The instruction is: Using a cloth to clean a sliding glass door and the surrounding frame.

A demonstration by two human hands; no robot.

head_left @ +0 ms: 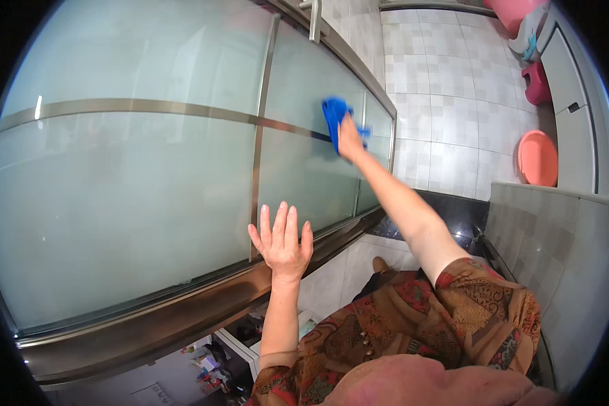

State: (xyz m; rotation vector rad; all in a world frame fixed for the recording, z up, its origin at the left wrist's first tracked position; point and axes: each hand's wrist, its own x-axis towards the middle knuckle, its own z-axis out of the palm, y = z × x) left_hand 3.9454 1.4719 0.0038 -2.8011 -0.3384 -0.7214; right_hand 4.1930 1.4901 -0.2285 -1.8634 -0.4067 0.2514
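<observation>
A frosted glass door with brown metal bars fills the left and middle of the head view. My right arm reaches far up and to the right, and my right hand presses a blue cloth against the glass near the door's outer edge. Part of the cloth hangs past my fingers. My left hand is raised before the lower part of the door, beside an upright bar, fingers spread and nothing in them. Whether it touches the glass I cannot tell.
A metal handle juts from the door's far edge. Beyond lies a tiled floor with a coral basin and a dark pink stool along white cabinets. A tiled wall stands at my right.
</observation>
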